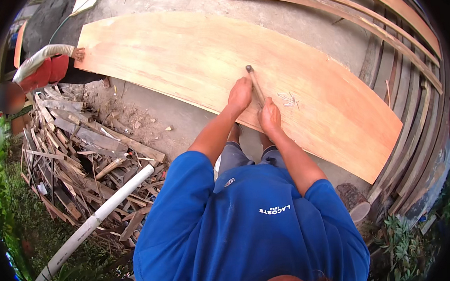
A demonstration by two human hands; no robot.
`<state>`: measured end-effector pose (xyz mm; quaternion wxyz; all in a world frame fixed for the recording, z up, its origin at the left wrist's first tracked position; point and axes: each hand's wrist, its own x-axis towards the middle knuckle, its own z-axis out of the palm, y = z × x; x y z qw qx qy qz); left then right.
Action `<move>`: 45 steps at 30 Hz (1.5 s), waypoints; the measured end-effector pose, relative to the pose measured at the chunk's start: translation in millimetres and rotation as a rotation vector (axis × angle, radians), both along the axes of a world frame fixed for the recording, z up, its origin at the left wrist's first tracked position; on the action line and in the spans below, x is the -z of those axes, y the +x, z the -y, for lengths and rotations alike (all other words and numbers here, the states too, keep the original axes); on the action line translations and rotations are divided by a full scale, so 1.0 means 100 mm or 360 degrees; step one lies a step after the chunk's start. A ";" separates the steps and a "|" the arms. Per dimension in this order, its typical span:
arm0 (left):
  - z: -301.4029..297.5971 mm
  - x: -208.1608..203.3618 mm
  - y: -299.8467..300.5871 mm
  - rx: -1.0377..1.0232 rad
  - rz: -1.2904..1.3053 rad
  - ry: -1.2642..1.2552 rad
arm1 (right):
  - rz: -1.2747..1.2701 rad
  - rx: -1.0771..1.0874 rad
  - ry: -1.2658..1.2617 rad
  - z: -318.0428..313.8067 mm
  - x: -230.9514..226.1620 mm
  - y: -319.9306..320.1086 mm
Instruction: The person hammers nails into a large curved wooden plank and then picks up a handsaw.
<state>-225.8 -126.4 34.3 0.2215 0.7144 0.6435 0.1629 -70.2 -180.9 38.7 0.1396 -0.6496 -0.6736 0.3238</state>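
A long plywood sheet (178, 50) stretches crosswise in front of me. My right hand (270, 114) is wrapped round the wooden handle of a hammer (255, 85). The hammer's dark head points away from me, over the sheet. Just left of the handle, my left hand (240, 93) is closed at the near part of the sheet; whatever its fingers pinch is too small or hidden to name. A small heap of nails (288, 99) lies on the plywood to the right of the hammer.
At the sheet's far left end, another person's hand (78, 54) rests on it. Scrap wood (92, 159) is piled at left, with a white pipe (96, 220) across it. Long boards (408, 108) lie at right, near a log (353, 202).
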 end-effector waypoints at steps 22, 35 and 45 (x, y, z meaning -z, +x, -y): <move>1.30 0.00 0.13 -0.1780 0.2501 -0.1002 | -0.0126 -0.0551 -0.0435 -0.19 -0.48 -0.09; 1.56 0.00 0.12 -0.1601 0.2312 -0.1261 | 0.0326 -0.0599 0.0349 -0.41 -0.44 0.65; 2.06 -0.24 0.12 -0.1790 0.2133 -0.1230 | 0.0699 -0.1028 0.0375 -0.59 -0.21 0.63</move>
